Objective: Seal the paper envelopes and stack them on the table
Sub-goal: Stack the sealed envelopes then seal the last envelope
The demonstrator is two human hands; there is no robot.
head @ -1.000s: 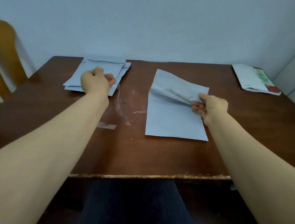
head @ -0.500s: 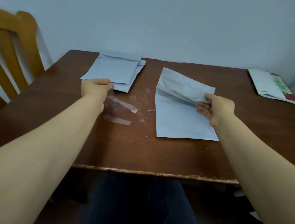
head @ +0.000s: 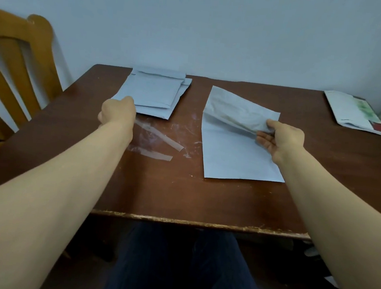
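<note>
Since a second ago the left hand (head: 119,112) has slid off the stack of pale blue paper envelopes (head: 152,91), at the far left of the dark brown wooden table (head: 181,193), to the stack's near left corner. Its fingers are hidden, so I cannot tell whether it grips anything. The right hand (head: 281,140) pinches the lifted flap (head: 237,116) of the large pale blue paper envelope (head: 234,157) lying mid-table, right of two clear peeled strips (head: 160,138). The paper looks thin, light and floppy and would crease easily. It is best held at the flap's edge, with the body pressed flat.
</note>
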